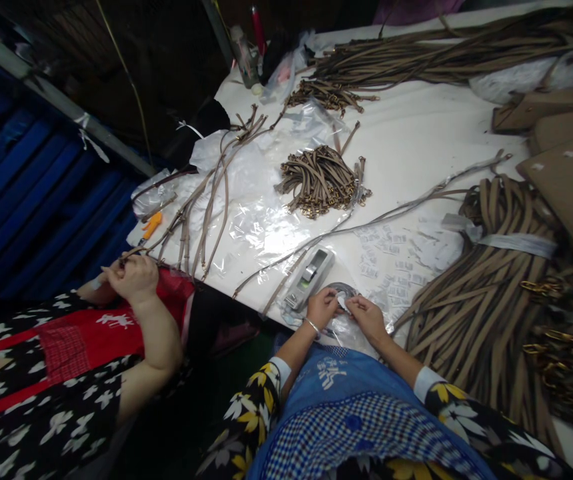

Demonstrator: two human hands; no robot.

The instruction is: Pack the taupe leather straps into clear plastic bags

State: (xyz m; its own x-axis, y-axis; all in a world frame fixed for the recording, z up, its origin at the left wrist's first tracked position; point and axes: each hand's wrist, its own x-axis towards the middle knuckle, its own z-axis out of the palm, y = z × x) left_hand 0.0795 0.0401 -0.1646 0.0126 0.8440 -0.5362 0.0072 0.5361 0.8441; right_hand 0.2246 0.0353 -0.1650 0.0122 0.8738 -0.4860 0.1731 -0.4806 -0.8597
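Observation:
My left hand (321, 311) and my right hand (367, 316) are close together at the table's near edge. Both have their fingers pinched at a small white piece (342, 301) between them; its kind is too small to make out. Just behind it lies a dark coiled strap (343, 289), partly covered by my fingers. Clear plastic (349, 328) lies under and in front of my hands. Left of the coil sits a grey tape dispenser (310, 277). Small printed labels (391, 257) are spread on the table to the right.
Beside me on the left, a co-worker's hands (133, 275) hold a thin strap. A heap of short straps with metal clasps (319, 180) lies mid-table. Tied long straps (486, 287) and brown flat pieces (571, 180) fill the right side. An orange-handled tool (152, 225) lies left.

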